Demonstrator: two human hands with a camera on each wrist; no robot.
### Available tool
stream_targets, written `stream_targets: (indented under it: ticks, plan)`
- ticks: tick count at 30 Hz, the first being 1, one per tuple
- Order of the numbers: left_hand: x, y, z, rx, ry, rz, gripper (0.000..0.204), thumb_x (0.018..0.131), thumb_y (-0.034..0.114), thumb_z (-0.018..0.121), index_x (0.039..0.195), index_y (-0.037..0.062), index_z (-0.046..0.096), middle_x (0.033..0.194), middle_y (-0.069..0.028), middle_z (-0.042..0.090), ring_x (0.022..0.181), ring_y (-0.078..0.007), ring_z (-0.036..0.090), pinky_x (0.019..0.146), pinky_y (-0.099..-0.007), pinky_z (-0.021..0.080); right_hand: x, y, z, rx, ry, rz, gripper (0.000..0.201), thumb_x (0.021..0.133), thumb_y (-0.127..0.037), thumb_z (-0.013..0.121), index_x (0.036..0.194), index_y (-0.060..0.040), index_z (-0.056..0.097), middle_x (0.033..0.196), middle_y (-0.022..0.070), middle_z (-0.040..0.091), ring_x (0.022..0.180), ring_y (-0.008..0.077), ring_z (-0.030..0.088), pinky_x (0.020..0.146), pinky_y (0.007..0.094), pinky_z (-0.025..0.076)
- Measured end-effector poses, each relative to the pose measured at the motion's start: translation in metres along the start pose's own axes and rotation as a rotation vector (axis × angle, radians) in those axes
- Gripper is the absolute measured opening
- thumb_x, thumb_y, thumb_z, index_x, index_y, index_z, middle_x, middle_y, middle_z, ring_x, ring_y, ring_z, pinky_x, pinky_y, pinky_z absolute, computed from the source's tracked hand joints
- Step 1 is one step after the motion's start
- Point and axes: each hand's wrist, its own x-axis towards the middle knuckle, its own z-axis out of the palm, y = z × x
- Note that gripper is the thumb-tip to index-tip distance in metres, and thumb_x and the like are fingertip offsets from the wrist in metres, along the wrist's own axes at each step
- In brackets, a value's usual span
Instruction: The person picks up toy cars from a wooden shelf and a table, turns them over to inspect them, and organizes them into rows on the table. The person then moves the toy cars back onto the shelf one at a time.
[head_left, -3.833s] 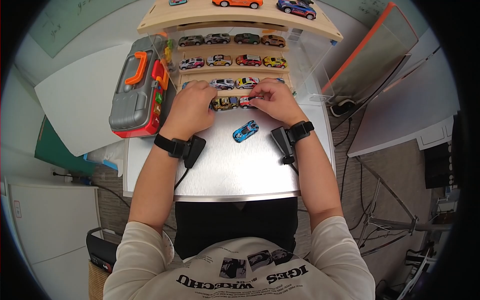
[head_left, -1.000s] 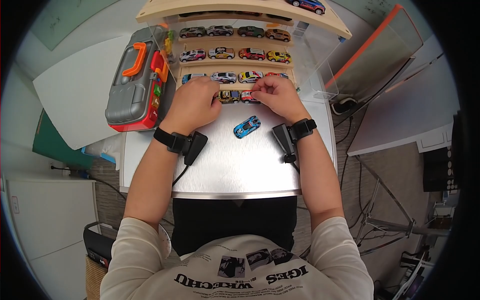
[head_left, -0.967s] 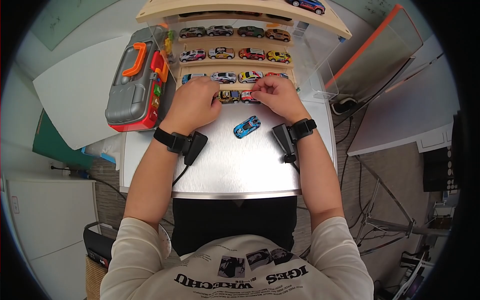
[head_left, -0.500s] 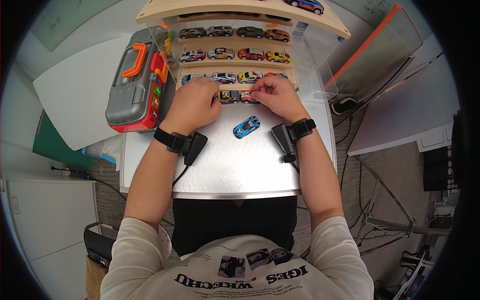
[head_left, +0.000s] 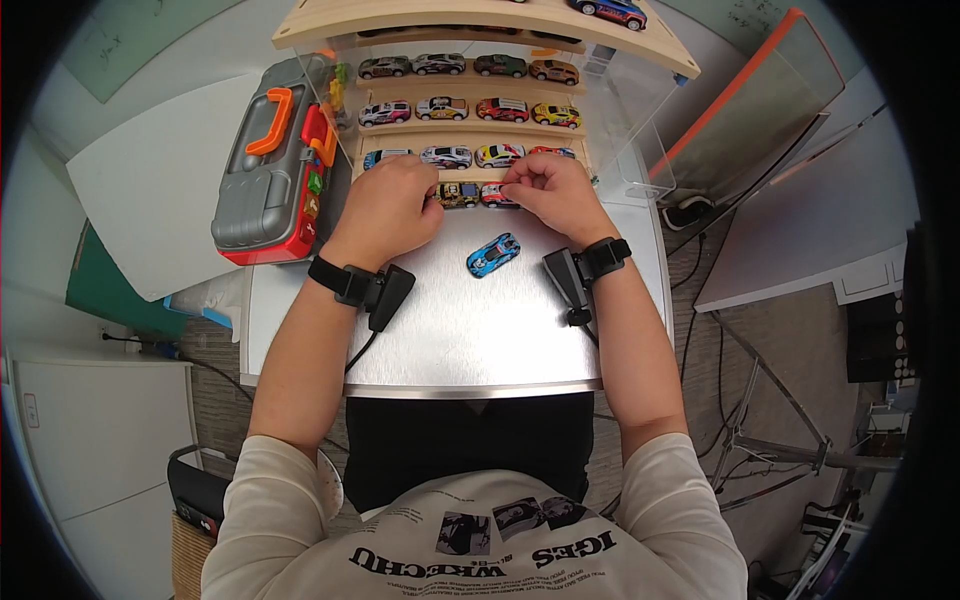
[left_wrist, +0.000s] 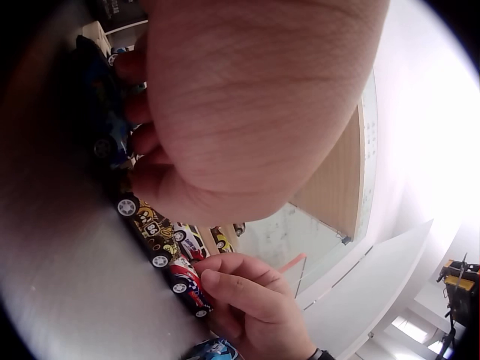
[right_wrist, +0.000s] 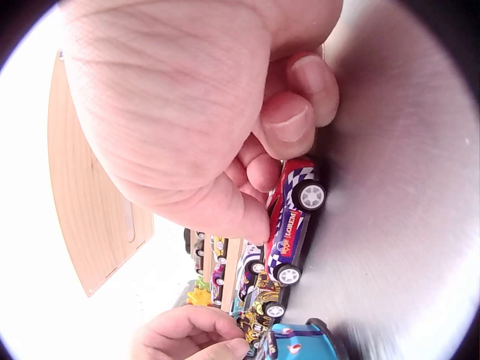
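My left hand [head_left: 392,203] bends over the left end of the front row of toy cars. In the left wrist view its fingers and thumb curl against a dark blue toy car [left_wrist: 105,124], largely hidden in the head view. A black-and-gold toy car [head_left: 460,195] stands right beside that thumb. With thumb and fingers, my right hand [head_left: 556,198] pinches a red, white and blue toy car [right_wrist: 289,225], whose wheels are close over the metal tabletop. Between the wrists, a light blue toy car [head_left: 493,255] lies at a slant on the tabletop.
Behind the hands rises a stepped wooden rack [head_left: 470,90] bearing several rows of toy cars, with clear side panels and a wooden top [head_left: 470,18]. A grey and red toolbox [head_left: 262,175] stands at left. The table's front edge [head_left: 475,390] is near my waist.
The head view has shifted slightly since the oldest frame. Both hands stay at the front row, and the light blue toy car keeps its place on the table.
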Motion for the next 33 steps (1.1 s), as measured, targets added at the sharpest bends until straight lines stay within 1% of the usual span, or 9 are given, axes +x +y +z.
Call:
stream_targets:
  ticks: [8,13,14,16,17,19,27,29,33]
  plan:
    - [0.0003,-0.0008,0.0004,0.004,0.005,0.006,0.012,0.077,0.010,0.068,0.084,0.0008,0.068,0.085,-0.0151,0.066,0.085,-0.0369,0.067,0.074,-0.0464,0.054,-0.0002,0.0016,-0.0003,0.004,0.019,-0.030,0.007,0.086,-0.006,0.079,0.092,-0.0034,0.075,0.074,-0.0069,0.060,0.067,0.0018,0.052,0.060,0.0217,0.044]
    - [-0.0001,-0.0006,0.0004,-0.006,0.011,0.008,0.011,0.078,0.010,0.067,0.084,0.0009,0.068,0.085,-0.0152,0.066,0.085,-0.0371,0.067,0.074,-0.0465,0.054,0.0010,0.0056,-0.0004,0.001,0.015,-0.036,0.008,0.088,-0.007,0.078,0.094,-0.0027,0.076,0.079,-0.0028,0.069,0.071,0.0038,0.059,0.064,0.0224,0.048]
    - [0.0000,-0.0005,0.0003,-0.006,0.011,0.007,0.011,0.078,0.010,0.067,0.084,0.0010,0.068,0.085,-0.0153,0.066,0.085,-0.0371,0.067,0.074,-0.0465,0.054,0.0008,0.0049,-0.0003,0.001,0.015,-0.036,0.008,0.088,-0.007,0.078,0.094,-0.0027,0.076,0.079,-0.0028,0.069,0.071,0.0038,0.059,0.064,0.0224,0.048]
    - [0.0002,-0.0003,0.0000,-0.008,0.010,0.006,0.011,0.078,0.010,0.067,0.083,0.0009,0.068,0.084,-0.0154,0.066,0.084,-0.0371,0.067,0.074,-0.0466,0.054,0.0003,0.0032,0.0003,0.013,0.036,-0.004,0.011,0.086,-0.011,0.080,0.091,-0.0013,0.076,0.071,-0.0030,0.062,0.066,0.0070,0.054,0.063,0.0255,0.046]
    - [0.0003,-0.0001,-0.0002,-0.010,0.009,0.004,0.011,0.078,0.010,0.067,0.083,0.0008,0.068,0.084,-0.0155,0.066,0.084,-0.0371,0.067,0.074,-0.0467,0.054,0.0002,0.0033,-0.0004,0.013,0.036,-0.004,0.011,0.086,-0.011,0.080,0.091,-0.0013,0.076,0.071,-0.0030,0.062,0.066,0.0070,0.054,0.063,0.0255,0.046]
    - [0.0002,-0.0010,0.0012,-0.010,0.026,0.015,0.011,0.078,0.010,0.067,0.083,0.0007,0.068,0.083,-0.0155,0.066,0.083,-0.0372,0.067,0.073,-0.0467,0.054,0.0002,0.0041,-0.0023,-0.041,0.004,0.003,0.009,0.089,-0.010,0.077,0.095,-0.0031,0.076,0.078,-0.0022,0.070,0.071,0.0044,0.060,0.065,0.0234,0.050]
    - [0.0006,-0.0002,0.0012,-0.003,0.056,0.024,0.011,0.079,0.012,0.069,0.083,0.0011,0.069,0.079,-0.0150,0.066,0.077,-0.0369,0.067,0.070,-0.0463,0.054,-0.0020,-0.0019,-0.0020,-0.005,0.014,0.012,0.008,0.088,-0.010,0.078,0.093,-0.0037,0.076,0.067,-0.0058,0.061,0.063,0.0041,0.051,0.059,0.0243,0.044]
    - [-0.0001,0.0020,-0.0006,-0.060,0.009,-0.026,0.016,0.079,0.017,0.075,0.084,0.0019,0.070,0.079,-0.0142,0.068,0.076,-0.0353,0.068,0.068,-0.0452,0.054,-0.0018,-0.0002,-0.0013,0.011,0.021,0.007,0.009,0.087,-0.011,0.079,0.091,-0.0037,0.076,0.066,-0.0058,0.060,0.062,0.0045,0.050,0.058,0.0247,0.042]
    - [0.0006,0.0019,-0.0019,-0.046,-0.010,-0.017,0.023,0.078,0.022,0.080,0.085,0.0026,0.071,0.080,-0.0135,0.068,0.076,-0.0338,0.068,0.067,-0.0439,0.054,-0.0008,0.0026,-0.0009,0.035,0.007,0.024,0.009,0.087,-0.011,0.079,0.092,-0.0041,0.077,0.066,-0.0064,0.059,0.061,0.0040,0.049,0.057,0.0244,0.042]
